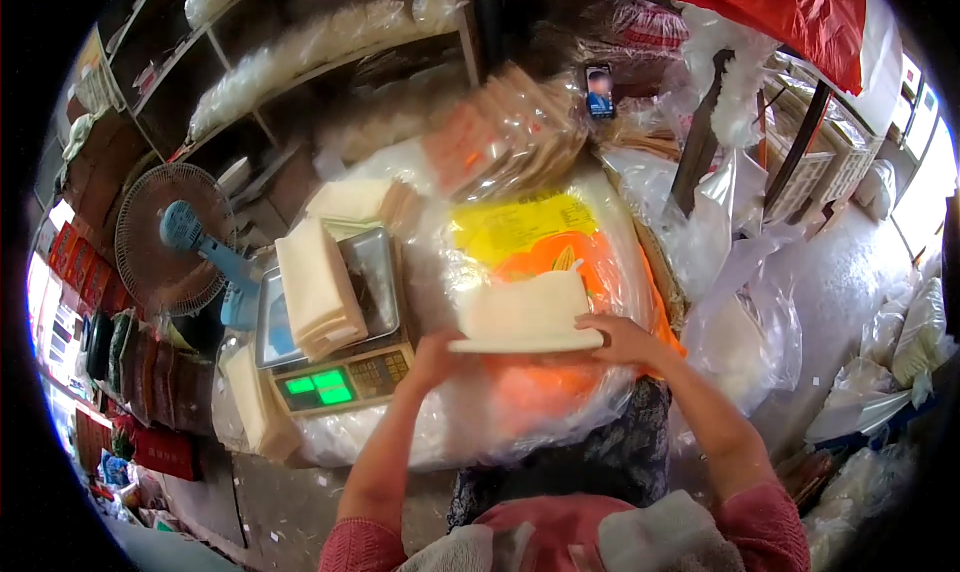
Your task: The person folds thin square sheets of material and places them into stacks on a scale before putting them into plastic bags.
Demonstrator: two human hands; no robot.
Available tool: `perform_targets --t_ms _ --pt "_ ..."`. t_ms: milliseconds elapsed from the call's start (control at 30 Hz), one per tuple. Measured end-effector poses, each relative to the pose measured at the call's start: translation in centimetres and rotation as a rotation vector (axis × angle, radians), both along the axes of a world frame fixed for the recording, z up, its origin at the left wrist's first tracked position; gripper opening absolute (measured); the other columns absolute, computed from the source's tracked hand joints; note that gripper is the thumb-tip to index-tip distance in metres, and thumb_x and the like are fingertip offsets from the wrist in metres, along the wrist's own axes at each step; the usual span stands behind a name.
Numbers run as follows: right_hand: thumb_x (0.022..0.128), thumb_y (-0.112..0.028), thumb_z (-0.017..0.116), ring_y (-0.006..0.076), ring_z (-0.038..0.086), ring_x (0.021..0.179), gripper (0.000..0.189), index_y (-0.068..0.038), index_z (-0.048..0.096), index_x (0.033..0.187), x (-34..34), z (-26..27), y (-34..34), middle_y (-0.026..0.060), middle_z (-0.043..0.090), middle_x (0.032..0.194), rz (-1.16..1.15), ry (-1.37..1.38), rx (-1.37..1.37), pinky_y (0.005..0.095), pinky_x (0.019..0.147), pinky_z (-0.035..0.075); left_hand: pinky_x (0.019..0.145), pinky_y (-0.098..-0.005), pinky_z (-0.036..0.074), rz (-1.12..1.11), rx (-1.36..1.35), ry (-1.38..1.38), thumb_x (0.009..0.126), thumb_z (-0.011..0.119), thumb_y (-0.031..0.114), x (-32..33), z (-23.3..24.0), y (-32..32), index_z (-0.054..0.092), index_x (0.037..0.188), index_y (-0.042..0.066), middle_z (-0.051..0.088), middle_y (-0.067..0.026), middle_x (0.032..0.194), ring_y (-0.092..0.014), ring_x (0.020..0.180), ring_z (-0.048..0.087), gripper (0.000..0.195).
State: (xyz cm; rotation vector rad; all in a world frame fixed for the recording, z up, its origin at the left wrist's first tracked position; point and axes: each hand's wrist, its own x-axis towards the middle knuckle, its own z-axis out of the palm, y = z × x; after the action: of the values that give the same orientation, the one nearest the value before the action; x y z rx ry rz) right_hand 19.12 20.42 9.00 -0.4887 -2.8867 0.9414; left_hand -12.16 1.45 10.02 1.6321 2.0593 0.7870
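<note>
Both of my hands grip a stack of thin cream-coloured sheets (532,305) by its near edge. My left hand (433,358) is blurred at the left end. My right hand (619,339) pinches the right corner, thumb on top. Beneath the stack lies a clear plastic covering over a yellow and orange printed bag (521,227). To the left, a digital scale (341,380) with lit green displays carries a folded cream bundle (319,287) on its steel pan (379,272).
More cream sheets (349,200) lie behind the scale, and another bundle (259,407) leans at its left. Bagged brown packets (517,133) are piled at the back. A phone (600,91) stands beyond them. A blue fan (180,230) is at the left; loose plastic film (750,324) hangs at the right.
</note>
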Motion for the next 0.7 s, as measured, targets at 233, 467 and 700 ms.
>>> perform_targets --t_ms 233,467,700 --pt "0.089 -0.040 0.055 0.0338 0.059 0.080 0.037 -0.003 0.056 0.090 -5.3 -0.9 0.2 0.0180 0.061 0.086 -0.671 0.186 -0.163 0.0422 0.072 0.045 0.078 -0.0391 0.049 0.466 0.232 -0.224 0.079 0.071 0.021 -2.0 -9.9 4.5 0.053 0.115 -0.004 0.060 -0.0217 0.106 -0.027 0.091 0.061 0.047" --pt "0.087 -0.034 0.057 0.0343 0.057 0.100 0.039 -0.002 0.054 0.110 -6.7 0.2 1.1 0.0172 0.060 0.110 -0.775 -0.097 -0.010 0.0385 0.085 0.045 0.102 -0.0642 0.021 0.205 0.151 0.347 0.089 0.054 0.041 3.0 -7.5 6.5 0.041 0.133 0.004 0.036 -0.0214 0.142 -0.038 0.133 0.031 0.060" --pt "0.094 -0.036 0.043 0.0344 0.020 0.138 0.057 -0.004 0.034 0.140 -7.9 -3.1 -0.3 0.0151 0.028 0.148 -0.414 -0.013 0.480 0.0495 0.111 0.014 0.103 -0.0620 0.023 0.228 0.240 0.339 0.089 0.054 0.039 3.6 -7.7 6.2 0.042 0.133 0.005 0.037 -0.0207 0.142 -0.037 0.132 0.032 0.057"
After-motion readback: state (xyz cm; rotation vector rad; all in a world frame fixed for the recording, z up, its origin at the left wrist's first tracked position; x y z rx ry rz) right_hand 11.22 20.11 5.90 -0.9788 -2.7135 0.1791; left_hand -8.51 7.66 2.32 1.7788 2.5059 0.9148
